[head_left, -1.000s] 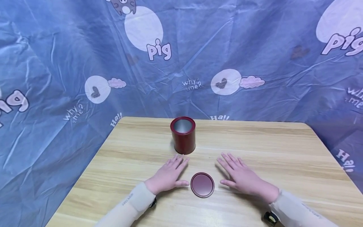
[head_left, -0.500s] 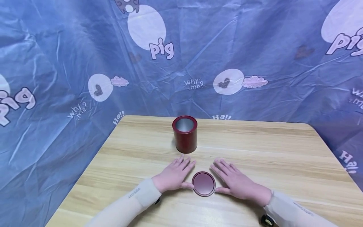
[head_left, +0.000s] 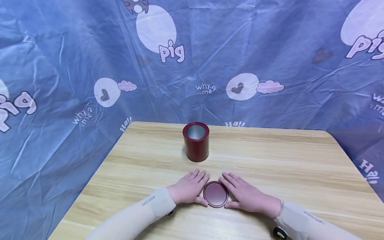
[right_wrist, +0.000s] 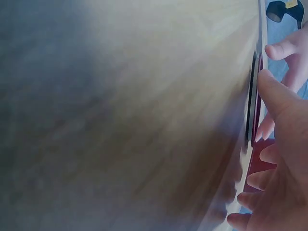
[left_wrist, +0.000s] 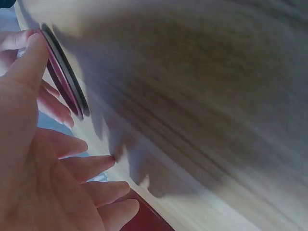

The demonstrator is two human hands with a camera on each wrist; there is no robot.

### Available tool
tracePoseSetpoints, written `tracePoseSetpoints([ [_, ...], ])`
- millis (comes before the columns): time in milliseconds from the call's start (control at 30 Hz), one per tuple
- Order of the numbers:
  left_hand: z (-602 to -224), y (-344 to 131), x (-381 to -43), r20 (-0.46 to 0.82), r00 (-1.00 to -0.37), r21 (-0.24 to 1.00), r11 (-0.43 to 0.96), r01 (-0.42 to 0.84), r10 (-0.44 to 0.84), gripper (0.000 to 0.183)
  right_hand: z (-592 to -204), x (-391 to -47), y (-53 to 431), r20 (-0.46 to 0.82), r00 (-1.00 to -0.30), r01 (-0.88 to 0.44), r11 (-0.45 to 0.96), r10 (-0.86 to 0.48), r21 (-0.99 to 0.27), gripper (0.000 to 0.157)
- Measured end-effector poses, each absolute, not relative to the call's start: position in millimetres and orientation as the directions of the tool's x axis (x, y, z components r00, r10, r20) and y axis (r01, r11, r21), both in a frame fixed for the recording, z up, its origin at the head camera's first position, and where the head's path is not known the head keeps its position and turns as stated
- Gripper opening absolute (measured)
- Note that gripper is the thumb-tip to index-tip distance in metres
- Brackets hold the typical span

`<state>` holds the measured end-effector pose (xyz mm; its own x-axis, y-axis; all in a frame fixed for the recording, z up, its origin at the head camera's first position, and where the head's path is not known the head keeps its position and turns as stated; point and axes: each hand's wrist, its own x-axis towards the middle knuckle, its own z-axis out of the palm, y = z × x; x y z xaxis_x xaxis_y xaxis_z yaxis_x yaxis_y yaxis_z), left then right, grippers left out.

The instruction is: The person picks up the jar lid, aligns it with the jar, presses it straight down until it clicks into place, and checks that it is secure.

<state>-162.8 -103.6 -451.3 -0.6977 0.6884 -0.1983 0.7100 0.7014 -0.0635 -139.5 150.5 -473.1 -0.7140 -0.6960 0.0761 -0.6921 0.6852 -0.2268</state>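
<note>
A round dark red lid (head_left: 215, 194) lies flat on the table between the two hands. From the left, my left hand (head_left: 189, 187) spreads beside the lid, fingers straight, its thumb close by the near left rim. On the opposite side my right hand (head_left: 244, 193) mirrors it, thumb at the lower right rim. In the left wrist view the lid (left_wrist: 62, 72) shows edge-on behind the left thumb. The right wrist view has the lid (right_wrist: 254, 101) beside the right thumb. Whether the thumbs touch the rim is hard to tell. Beyond the hands stands a dark red can (head_left: 197, 146), upright, its top uncovered.
The wooden table (head_left: 279, 160) extends to both sides of the hands and behind the can. Blue printed cloth (head_left: 192, 66) hangs along its back and sides. A dark device is strapped at each wrist, below the sleeve cuffs.
Both hands have moved inward toward the lid, narrowing the gap on each side. The lid and can stay in place on the table; the head view has shifted slightly.
</note>
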Motion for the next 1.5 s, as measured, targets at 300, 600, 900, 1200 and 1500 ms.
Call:
tracePoseSetpoints([
  [300, -451, -99, -158, -0.182, -0.681, -0.082, 0.679, 0.730, 0.710, 0.096, -475, -140, 146, 0.041, -0.716, -0.687, 0.693, -0.697, -0.216, 0.087],
  [600, -451, -96, -155, -0.190, -0.685, -0.113, 0.677, 0.727, 0.703, 0.091, -473, -139, 145, 0.038, -0.713, -0.691, 0.693, -0.700, -0.203, 0.088],
  [900, -454, -95, -156, -0.195, -0.680, -0.079, 0.679, 0.730, 0.707, 0.090, -473, -141, 143, 0.029, -0.722, -0.679, 0.700, -0.692, -0.221, 0.087],
  [1200, -454, -90, -159, -0.175, -0.674, -0.120, 0.664, 0.738, 0.718, 0.087, -473, -142, 143, 0.046, -0.719, -0.684, 0.695, -0.693, -0.220, 0.086],
  [1500, -454, -89, -157, -0.157, -0.668, -0.157, 0.649, 0.744, 0.728, 0.084, -472, -141, 141, 0.057, -0.724, -0.677, 0.693, -0.687, -0.247, 0.084],
])
